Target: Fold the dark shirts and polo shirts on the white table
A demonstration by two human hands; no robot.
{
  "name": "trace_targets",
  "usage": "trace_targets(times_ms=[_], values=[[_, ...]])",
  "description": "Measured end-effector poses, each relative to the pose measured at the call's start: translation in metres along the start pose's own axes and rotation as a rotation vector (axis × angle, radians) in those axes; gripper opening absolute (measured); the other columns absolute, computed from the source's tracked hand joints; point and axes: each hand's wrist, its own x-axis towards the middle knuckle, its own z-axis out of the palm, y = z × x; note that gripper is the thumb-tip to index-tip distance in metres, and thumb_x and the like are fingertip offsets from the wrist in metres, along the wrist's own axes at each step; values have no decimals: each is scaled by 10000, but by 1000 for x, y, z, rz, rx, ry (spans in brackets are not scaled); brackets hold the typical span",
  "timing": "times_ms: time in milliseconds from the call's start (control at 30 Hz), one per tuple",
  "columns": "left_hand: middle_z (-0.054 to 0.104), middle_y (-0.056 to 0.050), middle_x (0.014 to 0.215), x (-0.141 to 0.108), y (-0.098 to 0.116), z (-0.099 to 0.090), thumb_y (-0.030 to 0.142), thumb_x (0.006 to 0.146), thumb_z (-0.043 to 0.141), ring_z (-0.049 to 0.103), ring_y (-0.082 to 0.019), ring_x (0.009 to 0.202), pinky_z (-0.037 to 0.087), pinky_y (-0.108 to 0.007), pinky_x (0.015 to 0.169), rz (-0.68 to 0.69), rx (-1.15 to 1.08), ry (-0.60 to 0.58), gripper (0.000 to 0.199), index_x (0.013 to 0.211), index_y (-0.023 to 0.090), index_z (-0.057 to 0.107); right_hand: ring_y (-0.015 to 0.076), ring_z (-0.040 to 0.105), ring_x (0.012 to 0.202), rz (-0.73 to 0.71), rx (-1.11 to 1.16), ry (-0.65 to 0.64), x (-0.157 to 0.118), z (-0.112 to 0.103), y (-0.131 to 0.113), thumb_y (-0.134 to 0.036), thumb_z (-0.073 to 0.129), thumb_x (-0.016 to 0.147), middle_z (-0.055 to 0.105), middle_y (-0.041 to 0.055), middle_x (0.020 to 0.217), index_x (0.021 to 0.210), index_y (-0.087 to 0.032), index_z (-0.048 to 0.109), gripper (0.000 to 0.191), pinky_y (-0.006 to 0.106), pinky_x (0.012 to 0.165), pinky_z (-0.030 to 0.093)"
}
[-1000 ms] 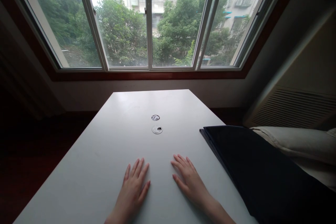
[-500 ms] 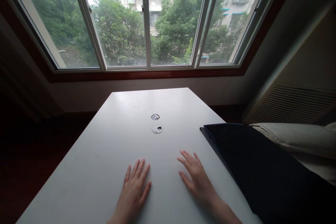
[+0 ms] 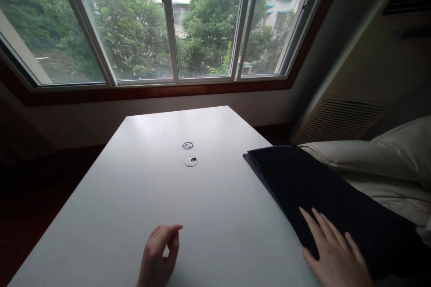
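A navy folder [image 3: 289,184] lies flat across the right edge of a white table [image 3: 134,215]

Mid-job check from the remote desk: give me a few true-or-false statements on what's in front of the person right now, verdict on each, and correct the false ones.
1. The right hand rests on the black folder. True.
2. The left hand grips the folder. False: it is loosely curled over the white table, apart from the folder.
3. Two round cable grommets are set in the tabletop. True.
4. The folder lies along the table's left edge. False: it lies along the right edge, beside a cream cushion.
5. Trees and buildings show through the sliding window beyond the table. True.
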Motion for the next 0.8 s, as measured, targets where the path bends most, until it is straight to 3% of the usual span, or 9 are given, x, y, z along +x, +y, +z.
trace_targets(times_ms=[133, 367, 467, 567, 667, 800], values=[[599, 55, 598, -1, 5, -1, 120, 892, 497, 470, -72, 426, 508, -241, 651, 20, 16, -10, 183, 978, 194, 640, 370, 511, 1199, 48, -56, -33, 10, -5, -4, -264, 427, 756, 517, 184, 1357, 1435, -198, 389, 684, 555, 899, 421], [576, 61, 563, -2, 9, 3, 113, 883, 482, 495, -79, 445, 499, -246, 668, 55, -26, -114, 210, 964, 198, 656, 270, 636, 895, 42, 62, -74, 31, -20, 4, -239, 451, 802, 658, 110, 1084, 1230, -171, 581, 453, 451, 907, 463], [617, 37, 606, 0, 15, 7, 145, 892, 470, 556, -93, 510, 507, -260, 706, -7, -107, -181, 205, 943, 199, 661, 269, 633, 861, 73, 78, -99, 31, -27, 2, -242, 439, 832, 667, 90, 1100, 1214, -178, 600, 419, 424, 817, 505], [689, -24, 789, 18, 33, 14, 232, 921, 463, 643, -136, 720, 516, -272, 748, -161, -268, -276, 197, 970, 199, 652, 266, 635, 812, 113, 92, -118, 33, -33, 0, -243, 450, 830, 672, 76, 1115, 1209, -197, 612, 415, 397, 709, 523], [687, -71, 1021, 50, 63, 33, 345, 932, 492, 640, -170, 935, 510, -309, 857, -313, -494, -463, 262, 1123, 205, 603, 264, 641, 780, 129, 107, -120, 37, -41, 0, -247, 469, 819, 676, 69, 1118, 1188, -214, 624, 401, 385, 660, 521], [629, -145, 1178, 96, 102, 91, 467, 889, 567, 626, -202, 1050, 502, -335, 928, -624, -913, -748, 424, 1172, 152, 567, 266, 645, 781, 140, 115, -126, 41, -56, 0, -253, 484, 824, 674, 63, 1130, 1169, -223, 623, 373, 384, 678, 518]])
